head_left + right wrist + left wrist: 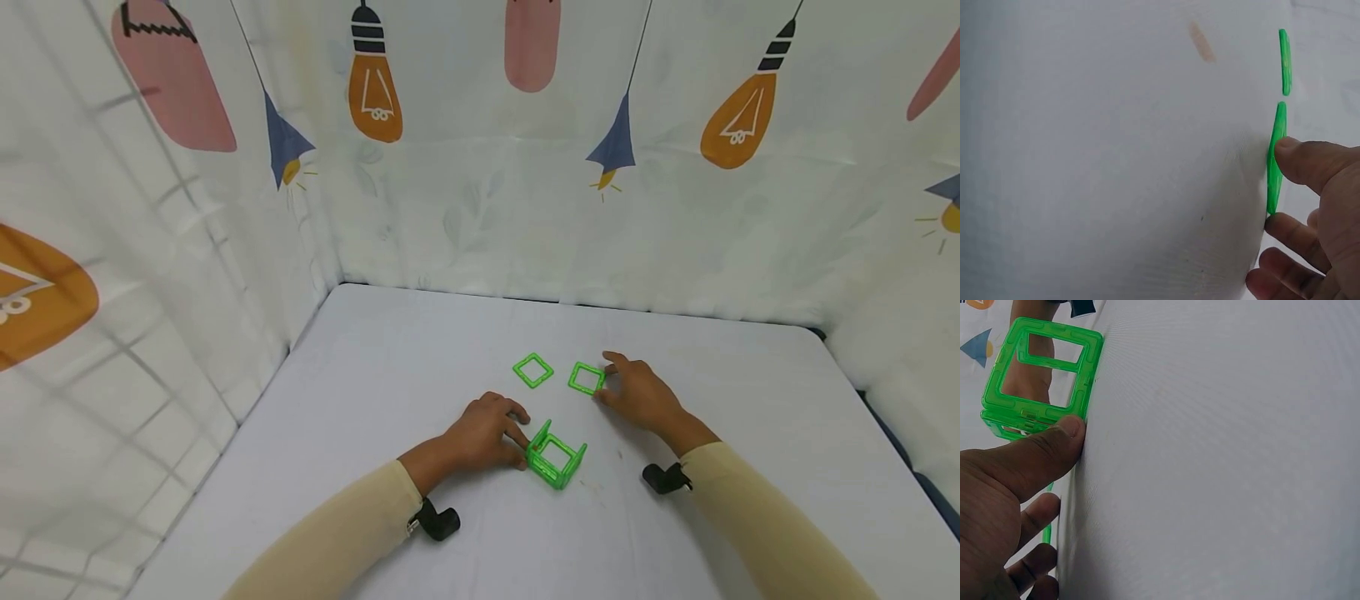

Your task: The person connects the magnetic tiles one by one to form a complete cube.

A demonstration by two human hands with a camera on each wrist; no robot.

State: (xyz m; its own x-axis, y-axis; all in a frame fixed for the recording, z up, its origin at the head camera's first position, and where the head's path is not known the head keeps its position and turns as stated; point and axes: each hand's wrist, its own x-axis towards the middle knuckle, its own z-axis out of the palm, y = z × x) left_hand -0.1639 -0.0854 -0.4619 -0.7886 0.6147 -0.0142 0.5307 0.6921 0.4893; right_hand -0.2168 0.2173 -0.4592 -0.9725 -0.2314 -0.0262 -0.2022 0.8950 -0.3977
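A partly built green cube of square frames stands on the white table. My left hand grips its left wall. In the left wrist view the thumb presses the cube at its lower edge, and the fingers curl behind a panel. Two loose green square frames lie flat farther back. My right hand pinches the right frame between thumb and forefinger. It shows edge-on as the frame in the right wrist view. The left frame lies untouched.
Curtains printed with light bulbs close off the table at the left, back and right. Black camera mounts sit under my left wrist and right wrist. A faint brown mark stains the cloth.
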